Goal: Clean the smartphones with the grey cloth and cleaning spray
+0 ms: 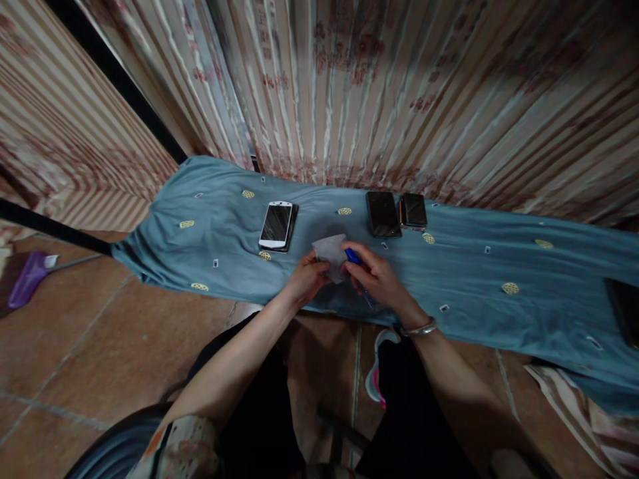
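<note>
My left hand [308, 278] pinches the lower left edge of a small grey cloth [329, 249] above the bench's front half. Closed around a slim blue-handled tool [352, 256], my right hand [375, 271] also touches the cloth's right edge. A thin shaft points down from under the right hand, so the tool looks like a screwdriver; its middle is hidden by the fingers. Left of the cloth, a white phone [276, 225] lies face up on a dark one. Behind my right hand are a black phone [383, 214] and a small stack of phones [413, 210].
A blue-green patterned sheet [479, 246] covers the long bench. At its right end lies a dark device [624, 309]. Pleated curtains [319, 100] hang close behind. On the tiled floor at left is a purple broom head [28, 279]; dark bars [120, 80] cross the left side.
</note>
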{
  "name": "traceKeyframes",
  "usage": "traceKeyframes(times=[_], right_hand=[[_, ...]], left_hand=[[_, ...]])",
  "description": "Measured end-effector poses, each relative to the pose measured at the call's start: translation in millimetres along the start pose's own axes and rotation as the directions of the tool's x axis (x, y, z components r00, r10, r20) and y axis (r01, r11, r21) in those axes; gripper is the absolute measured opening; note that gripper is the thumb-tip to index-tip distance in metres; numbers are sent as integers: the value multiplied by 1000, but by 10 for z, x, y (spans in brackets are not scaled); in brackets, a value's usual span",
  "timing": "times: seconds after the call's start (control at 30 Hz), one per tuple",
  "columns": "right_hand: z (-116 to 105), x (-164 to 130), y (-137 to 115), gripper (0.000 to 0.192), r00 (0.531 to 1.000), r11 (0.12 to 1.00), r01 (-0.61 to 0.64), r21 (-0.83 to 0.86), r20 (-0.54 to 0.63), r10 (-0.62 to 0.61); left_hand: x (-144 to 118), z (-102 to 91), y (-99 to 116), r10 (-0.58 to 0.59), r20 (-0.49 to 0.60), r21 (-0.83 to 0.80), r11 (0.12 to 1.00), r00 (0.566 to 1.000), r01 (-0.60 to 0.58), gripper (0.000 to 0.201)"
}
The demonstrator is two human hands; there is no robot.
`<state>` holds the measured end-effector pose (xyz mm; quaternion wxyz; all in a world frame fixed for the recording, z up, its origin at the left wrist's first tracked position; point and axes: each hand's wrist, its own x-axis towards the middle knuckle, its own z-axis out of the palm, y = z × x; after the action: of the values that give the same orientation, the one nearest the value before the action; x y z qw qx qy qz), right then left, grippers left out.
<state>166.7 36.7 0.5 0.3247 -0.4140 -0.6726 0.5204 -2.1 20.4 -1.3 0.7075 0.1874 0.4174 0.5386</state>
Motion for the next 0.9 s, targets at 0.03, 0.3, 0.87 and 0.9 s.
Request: traceKeyframes(times=[0.03, 0.3, 0.87, 0.9], right_hand=[[5, 1, 9, 35, 1000, 999, 11, -42, 6, -11], [36, 21, -26, 27, 1000, 980, -4, -199, 2, 5], [39, -9, -30, 30, 999, 999, -26, -20, -26, 25], [20, -20, -37, 34, 999, 999, -25, -38, -20, 24]], left_hand=[[-1, 5, -9, -6, 4, 7, 1000, 1000, 6, 35], [-7, 23, -28, -19, 23, 38, 999, 1000, 18, 32], [-7, -29, -49, -18, 30, 55, 998, 999, 17, 30], [-5, -36, -48, -15, 27, 56, 998, 1000, 14, 31]])
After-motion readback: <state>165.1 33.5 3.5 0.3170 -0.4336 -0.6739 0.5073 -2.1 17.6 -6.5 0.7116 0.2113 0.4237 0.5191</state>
